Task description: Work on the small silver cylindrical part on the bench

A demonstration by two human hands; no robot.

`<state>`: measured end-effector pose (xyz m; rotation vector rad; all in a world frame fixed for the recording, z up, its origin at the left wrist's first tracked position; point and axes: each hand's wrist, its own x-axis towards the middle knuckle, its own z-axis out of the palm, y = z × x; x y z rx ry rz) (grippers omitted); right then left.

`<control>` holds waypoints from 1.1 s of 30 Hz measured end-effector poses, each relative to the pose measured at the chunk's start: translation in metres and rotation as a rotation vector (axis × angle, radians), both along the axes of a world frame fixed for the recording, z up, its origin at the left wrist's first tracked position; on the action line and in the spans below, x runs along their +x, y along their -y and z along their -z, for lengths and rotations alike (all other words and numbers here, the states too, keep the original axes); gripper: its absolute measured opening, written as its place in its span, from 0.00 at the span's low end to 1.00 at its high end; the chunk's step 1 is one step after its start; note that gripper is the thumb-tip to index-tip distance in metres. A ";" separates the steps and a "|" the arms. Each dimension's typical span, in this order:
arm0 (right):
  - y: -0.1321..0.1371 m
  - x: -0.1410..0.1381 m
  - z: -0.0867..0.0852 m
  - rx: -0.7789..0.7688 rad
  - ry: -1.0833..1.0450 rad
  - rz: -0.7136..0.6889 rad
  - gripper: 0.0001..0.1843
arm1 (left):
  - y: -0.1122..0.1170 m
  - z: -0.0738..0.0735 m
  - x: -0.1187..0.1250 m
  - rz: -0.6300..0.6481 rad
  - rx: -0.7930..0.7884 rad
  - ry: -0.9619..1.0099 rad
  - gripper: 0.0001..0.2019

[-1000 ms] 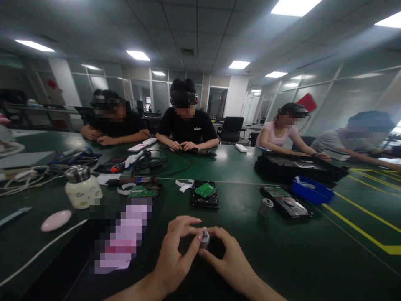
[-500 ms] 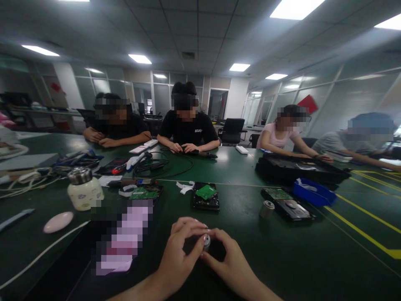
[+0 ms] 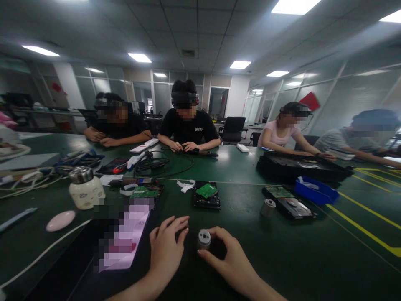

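A small silver motor (image 3: pixel 204 240) stands upright near the table's front, its round end with dark holes facing up. My right hand (image 3: pixel 233 259) grips it from the right, thumb and forefinger closed round its side. To the left of the motor and apart from it is my left hand (image 3: pixel 167 246). Its thumb and fingertips come close together in a pinch; anything between them is too small to make out. A second metal cylinder (image 3: pixel 268 207) stands farther off to the right. Beside my left hand lies a phone (image 3: pixel 133 238) with a lit, partly blurred screen.
Hard drives with green circuit boards (image 3: pixel 206 196) lie ahead; another drive (image 3: pixel 291 202) and a blue tray (image 3: pixel 316 191) are at right. A jar (image 3: pixel 86 188), pink oval case (image 3: pixel 60 220) and cables are left. Several people sit across the table (image 3: pixel 238 171).
My left hand has come off the motor and moved left. My right hand still holds the motor, whose top now shows fully.
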<state>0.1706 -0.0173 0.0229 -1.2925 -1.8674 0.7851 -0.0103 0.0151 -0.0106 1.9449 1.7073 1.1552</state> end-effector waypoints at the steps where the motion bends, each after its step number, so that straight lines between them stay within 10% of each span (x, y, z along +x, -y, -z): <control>1: 0.000 0.000 0.000 0.000 0.001 0.000 0.12 | 0.000 0.000 0.000 -0.001 0.002 -0.007 0.13; 27: -0.001 0.001 0.010 0.055 -0.028 -0.007 0.12 | 0.012 -0.020 0.014 0.357 0.185 0.198 0.06; 33: 0.003 0.007 0.010 0.105 -0.179 -0.034 0.26 | 0.017 -0.020 0.013 0.507 0.093 0.314 0.23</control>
